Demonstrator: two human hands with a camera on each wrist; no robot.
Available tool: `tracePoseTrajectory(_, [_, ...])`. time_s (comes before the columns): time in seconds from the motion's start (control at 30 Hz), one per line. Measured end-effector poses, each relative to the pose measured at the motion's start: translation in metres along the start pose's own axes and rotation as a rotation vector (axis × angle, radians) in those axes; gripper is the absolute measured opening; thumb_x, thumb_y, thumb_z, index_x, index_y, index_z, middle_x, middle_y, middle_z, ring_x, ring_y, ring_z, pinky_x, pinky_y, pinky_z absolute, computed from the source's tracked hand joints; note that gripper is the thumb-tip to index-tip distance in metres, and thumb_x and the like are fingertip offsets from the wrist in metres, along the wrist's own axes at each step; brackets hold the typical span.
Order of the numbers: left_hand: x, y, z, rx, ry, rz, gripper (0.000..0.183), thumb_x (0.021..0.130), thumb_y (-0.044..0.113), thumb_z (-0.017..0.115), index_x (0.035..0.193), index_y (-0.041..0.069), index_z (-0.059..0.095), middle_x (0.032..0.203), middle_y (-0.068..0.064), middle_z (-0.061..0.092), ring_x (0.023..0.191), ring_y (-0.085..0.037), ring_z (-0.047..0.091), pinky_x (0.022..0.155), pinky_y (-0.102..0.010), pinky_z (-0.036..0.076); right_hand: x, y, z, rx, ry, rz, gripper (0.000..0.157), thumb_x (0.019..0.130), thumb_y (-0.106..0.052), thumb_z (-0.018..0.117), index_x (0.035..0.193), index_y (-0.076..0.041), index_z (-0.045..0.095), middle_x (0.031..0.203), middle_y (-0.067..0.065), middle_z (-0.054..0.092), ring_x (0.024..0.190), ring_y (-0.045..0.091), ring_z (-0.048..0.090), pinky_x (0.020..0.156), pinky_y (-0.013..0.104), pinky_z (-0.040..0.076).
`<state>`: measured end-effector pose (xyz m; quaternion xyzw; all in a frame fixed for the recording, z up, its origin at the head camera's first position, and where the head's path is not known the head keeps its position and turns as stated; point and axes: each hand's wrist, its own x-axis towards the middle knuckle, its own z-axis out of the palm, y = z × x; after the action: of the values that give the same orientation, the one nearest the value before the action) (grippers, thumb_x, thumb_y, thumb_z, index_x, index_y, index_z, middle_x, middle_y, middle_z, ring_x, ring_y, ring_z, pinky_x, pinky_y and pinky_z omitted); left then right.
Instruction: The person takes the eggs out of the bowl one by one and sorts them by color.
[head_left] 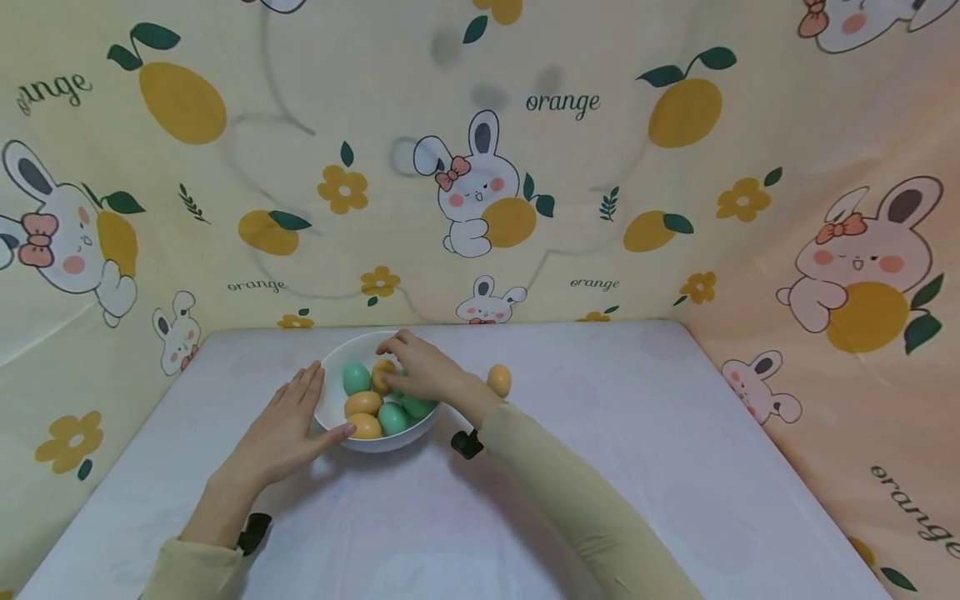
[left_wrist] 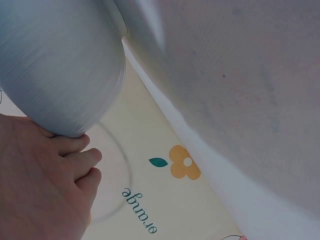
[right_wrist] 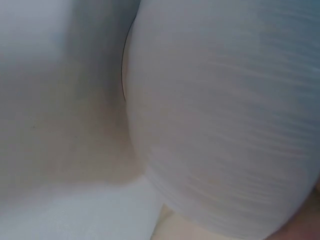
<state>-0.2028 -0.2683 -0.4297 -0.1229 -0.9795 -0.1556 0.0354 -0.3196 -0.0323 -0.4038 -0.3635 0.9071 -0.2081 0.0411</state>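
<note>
A white bowl with yellow and green eggs stands toward the back of the table, left of its middle. My left hand rests against the bowl's left side, fingers along the outside and thumb over the front rim by a yellow egg. In the left wrist view its fingertips touch the bowl's outer wall. My right hand reaches in from the right, thumb and fingers around another yellow egg; I cannot tell whether it grips that egg. The bowl's wall fills much of the right wrist view.
One yellow egg lies on the white table, right of the bowl and behind my right forearm. Green eggs lie among the yellow ones. A patterned cloth backdrop rises behind the table and along both sides.
</note>
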Motion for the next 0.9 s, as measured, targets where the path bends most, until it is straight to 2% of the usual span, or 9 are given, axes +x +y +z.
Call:
tracePoseTrajectory(0.33, [0.001,0.001,0.0,-0.003,0.001,0.009,0.112,0.097,0.071,0.054,0.16,-0.013,0.016,0.168,-0.031,0.016,0.155,-0.05,0.017,0.125,-0.064,0.017,0.017,0.009,0.009,-0.091,-0.051,0.013,0.05,0.1,-0.03,0.071,0.145,-0.013,0.058,0.144,0.009,0.055,0.124,0.019,0.057,0.109,0.033,0.05])
tracePoseTrajectory(0.7, [0.0,-0.001,0.0,0.001,-0.001,-0.003,0.113,0.096,0.072,0.054,0.16,-0.013,0.016,0.169,-0.031,0.016,0.155,-0.049,0.016,0.125,-0.065,0.017,0.024,0.006,0.016,-0.136,-0.096,0.055,0.062,0.094,-0.039,0.078,0.148,-0.016,0.057,0.149,0.006,0.056,0.135,0.021,0.052,0.117,0.037,0.043])
tracePoseTrajectory(0.9, [0.0,0.0,0.0,0.001,-0.002,-0.003,0.112,0.096,0.072,0.054,0.161,-0.012,0.016,0.169,-0.031,0.016,0.155,-0.049,0.016,0.125,-0.064,0.016,0.025,0.006,0.017,-0.134,-0.112,0.069,0.057,0.096,-0.038,0.076,0.146,-0.018,0.058,0.144,0.003,0.059,0.128,0.018,0.055,0.113,0.035,0.046])
